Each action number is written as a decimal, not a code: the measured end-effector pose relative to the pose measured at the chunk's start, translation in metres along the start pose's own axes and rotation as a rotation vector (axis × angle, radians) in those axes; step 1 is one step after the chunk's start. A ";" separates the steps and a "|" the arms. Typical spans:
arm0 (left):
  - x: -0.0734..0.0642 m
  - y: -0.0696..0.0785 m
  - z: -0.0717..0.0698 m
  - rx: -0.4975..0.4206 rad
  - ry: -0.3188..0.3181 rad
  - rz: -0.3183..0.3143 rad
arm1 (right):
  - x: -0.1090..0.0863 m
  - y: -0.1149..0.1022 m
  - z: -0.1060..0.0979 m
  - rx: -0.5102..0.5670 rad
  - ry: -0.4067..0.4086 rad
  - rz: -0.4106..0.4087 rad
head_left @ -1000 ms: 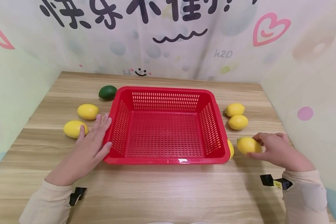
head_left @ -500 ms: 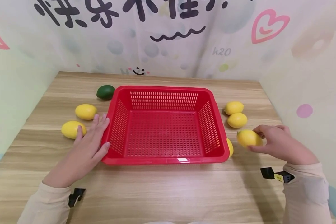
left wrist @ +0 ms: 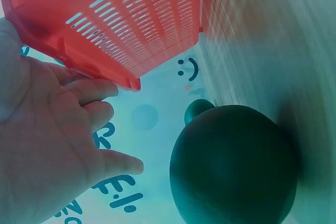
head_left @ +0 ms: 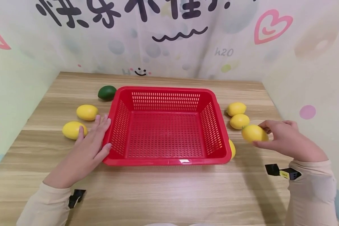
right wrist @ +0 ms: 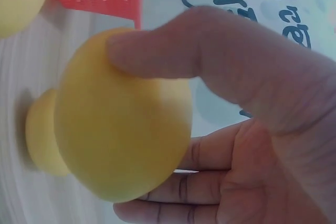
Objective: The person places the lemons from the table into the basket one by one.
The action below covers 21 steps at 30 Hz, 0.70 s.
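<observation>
My right hand [head_left: 285,138] pinches a yellow lemon [head_left: 255,133] above the table; the thumb lies across the lemon [right wrist: 123,124] in the right wrist view. With straight fingers, my left hand [head_left: 87,150] rests at the left rim of a red perforated plastic basket [head_left: 166,162]. Beside that hand lie two lemons, one [head_left: 73,130] partly behind its thumb-side fingers and another [head_left: 87,112] farther back. In the left wrist view, a large dark green fruit [left wrist: 233,166] is close below the hand, with a smaller green one [left wrist: 198,112] behind it.
Two lemons [head_left: 236,109] [head_left: 239,121] lie right of the basket, and another lemon [head_left: 232,149] is partly hidden by its right wall. A dark green fruit [head_left: 107,93] sits by the basket's back left corner. A printed backdrop [head_left: 169,53] stands behind the wooden table [head_left: 169,194].
My right hand has lifted the lemon up from the table and shifted it slightly back and to the right. My left hand stays at the basket's rim.
</observation>
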<state>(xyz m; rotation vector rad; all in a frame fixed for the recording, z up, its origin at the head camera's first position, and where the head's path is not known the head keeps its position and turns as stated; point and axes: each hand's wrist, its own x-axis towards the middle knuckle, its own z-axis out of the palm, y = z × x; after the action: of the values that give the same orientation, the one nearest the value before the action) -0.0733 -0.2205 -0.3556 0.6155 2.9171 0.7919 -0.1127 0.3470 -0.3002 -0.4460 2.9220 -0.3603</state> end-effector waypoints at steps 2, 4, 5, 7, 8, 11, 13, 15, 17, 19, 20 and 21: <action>-0.001 0.000 -0.001 0.001 0.001 -0.004 | 0.001 -0.002 -0.001 0.010 0.005 -0.007; -0.002 0.001 -0.002 0.004 -0.001 -0.012 | 0.002 -0.005 -0.002 0.018 0.011 -0.017; -0.002 0.001 -0.003 0.006 -0.004 -0.016 | 0.003 -0.006 -0.003 0.025 0.013 -0.017; -0.002 0.002 -0.004 0.011 -0.007 -0.022 | 0.004 -0.008 -0.004 0.032 0.024 -0.019; -0.002 0.002 -0.004 0.014 -0.009 -0.024 | 0.004 -0.008 -0.004 0.035 0.032 -0.021; -0.002 0.003 -0.004 0.013 -0.012 -0.025 | 0.003 -0.008 -0.007 0.040 0.050 -0.028; -0.001 0.004 -0.003 0.010 -0.013 -0.024 | 0.002 -0.007 -0.009 0.044 0.057 -0.028; -0.001 0.004 -0.002 0.006 -0.016 -0.024 | 0.001 -0.006 -0.011 0.049 0.060 -0.029; -0.001 0.004 -0.003 0.003 -0.015 -0.027 | 0.001 -0.007 -0.013 0.051 0.061 -0.027; -0.002 0.004 -0.003 0.002 -0.016 -0.030 | 0.001 -0.008 -0.015 0.052 0.061 -0.028; -0.002 0.004 -0.003 0.001 -0.015 -0.028 | 0.002 -0.008 -0.016 0.052 0.062 -0.030; -0.002 0.004 -0.003 0.001 -0.014 -0.027 | 0.002 -0.009 -0.017 0.051 0.066 -0.034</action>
<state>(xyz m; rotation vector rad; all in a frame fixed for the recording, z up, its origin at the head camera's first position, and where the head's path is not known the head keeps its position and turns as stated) -0.0705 -0.2198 -0.3507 0.5786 2.9071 0.7800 -0.1153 0.3419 -0.2817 -0.4857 2.9644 -0.4616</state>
